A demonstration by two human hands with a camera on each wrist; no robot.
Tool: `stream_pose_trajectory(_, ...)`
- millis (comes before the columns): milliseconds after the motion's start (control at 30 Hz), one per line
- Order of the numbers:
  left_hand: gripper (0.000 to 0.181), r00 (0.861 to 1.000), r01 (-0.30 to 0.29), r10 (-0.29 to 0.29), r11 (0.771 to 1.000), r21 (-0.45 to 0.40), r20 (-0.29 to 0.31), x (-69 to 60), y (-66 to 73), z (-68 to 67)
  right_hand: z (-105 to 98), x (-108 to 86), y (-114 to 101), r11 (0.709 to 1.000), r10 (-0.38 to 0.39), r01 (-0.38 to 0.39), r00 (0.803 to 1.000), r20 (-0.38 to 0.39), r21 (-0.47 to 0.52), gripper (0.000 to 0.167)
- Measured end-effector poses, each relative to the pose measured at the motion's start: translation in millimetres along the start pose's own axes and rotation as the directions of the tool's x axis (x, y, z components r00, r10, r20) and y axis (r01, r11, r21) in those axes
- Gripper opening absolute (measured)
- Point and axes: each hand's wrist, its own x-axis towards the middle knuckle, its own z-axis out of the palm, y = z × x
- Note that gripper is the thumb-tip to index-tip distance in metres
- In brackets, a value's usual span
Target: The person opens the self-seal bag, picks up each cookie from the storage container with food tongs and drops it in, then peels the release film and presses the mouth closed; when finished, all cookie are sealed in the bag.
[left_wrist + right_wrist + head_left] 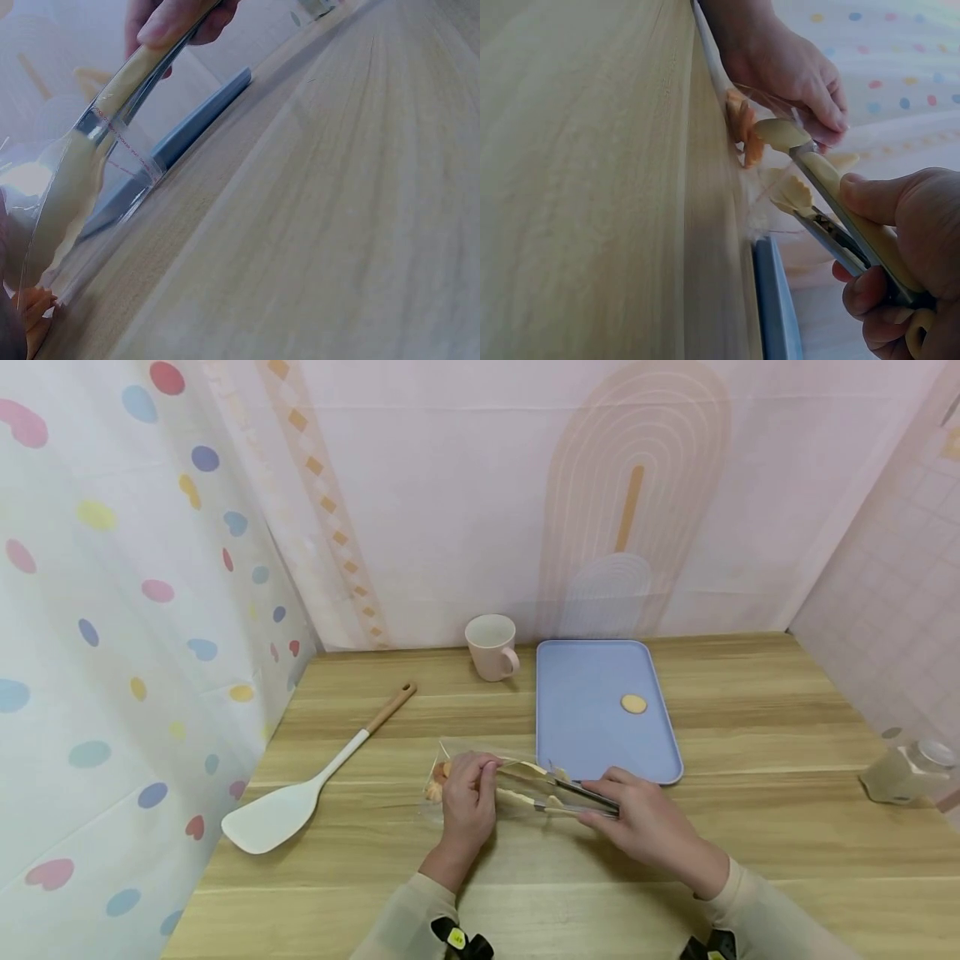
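My left hand (468, 797) pinches a clear plastic bag (430, 814) on the wooden table. Orange-brown snack pieces (742, 129) lie at the bag's far-left end; their exact kind is unclear. In my right hand (643, 818) is a pair of metal tongs with cream-coloured grips and scalloped tips (793, 191). The tongs (840, 196) reach leftward through the bag's mouth, their two arms spread apart. Nothing shows between the tips in the right wrist view. One round, pale yellow cookie (633, 703) lies on the blue tray (585, 727) behind the right hand.
A white-headed spatula with a wooden handle (277, 814) lies to the left. Near the back edge stands a pink mug (491, 652), left of the tray. A lidded glass jar (907, 772) stands at the right. Curtains border the back and sides.
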Motion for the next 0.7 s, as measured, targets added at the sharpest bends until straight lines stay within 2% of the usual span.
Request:
stream_pose_trajectory(233,0.017,1.000,0.024,-0.024,1.000,0.009,0.006,-0.1,-1.2,-1.9,0.2,-1.5,-1.4,1.000,-0.003,0.003,1.000,0.011,-0.022,0.035)
stream_pose_trajectory(500,0.013,0.999,0.022,-0.023,1.000,0.014,0.024,-3.1,-2.5,-0.6,10.9,7.3,-5.8,0.999,-0.018,0.018,1.000,-0.025,-0.031,0.034)
stream_pose_trajectory(700,0.013,0.999,0.029,-0.029,0.999,0.022,0.028,-2.2,-1.5,0.2,9.7,5.8,-7.1,1.000,0.001,-0.002,0.999,-0.034,-0.016,0.034)
